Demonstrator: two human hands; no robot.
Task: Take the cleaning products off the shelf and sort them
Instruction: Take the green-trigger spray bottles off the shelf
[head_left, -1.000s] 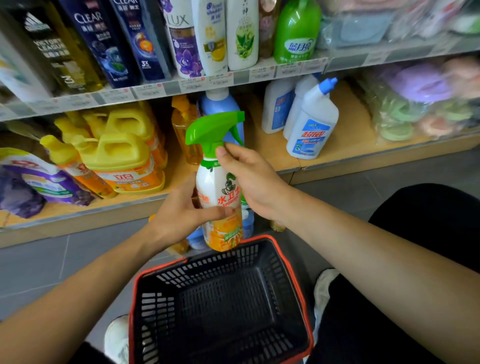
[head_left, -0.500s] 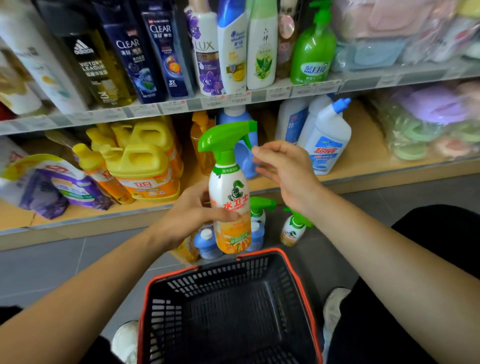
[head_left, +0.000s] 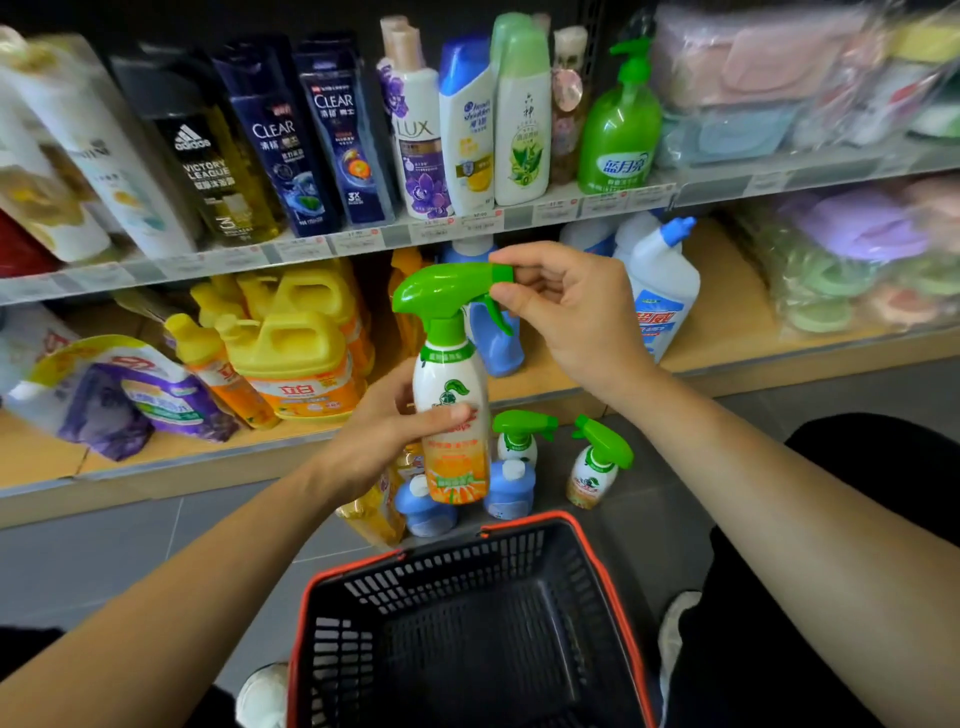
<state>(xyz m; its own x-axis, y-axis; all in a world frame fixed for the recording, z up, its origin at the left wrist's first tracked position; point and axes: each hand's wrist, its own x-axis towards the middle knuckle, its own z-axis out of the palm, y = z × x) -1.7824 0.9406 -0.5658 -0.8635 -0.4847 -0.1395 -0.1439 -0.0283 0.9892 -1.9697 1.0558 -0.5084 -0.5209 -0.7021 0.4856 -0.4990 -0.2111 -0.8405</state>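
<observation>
Two hands share one spray bottle (head_left: 457, 467), held upright in the air above the far rim of the basket (head_left: 457, 582). The left hand (head_left: 384, 431) wraps its body, and the right hand (head_left: 576, 317) pinches the nozzle tip of the green head. Its long axis is vertical. Matching sprayers (head_left: 597, 467) stand on the floor (head_left: 104, 561) just below and to the right. The left hand, gripping lower, looks best placed to set it down.

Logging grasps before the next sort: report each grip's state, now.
Left grip: closed around the spray bottle body.
Right grip: pinching that bottle's green nozzle.
</observation>
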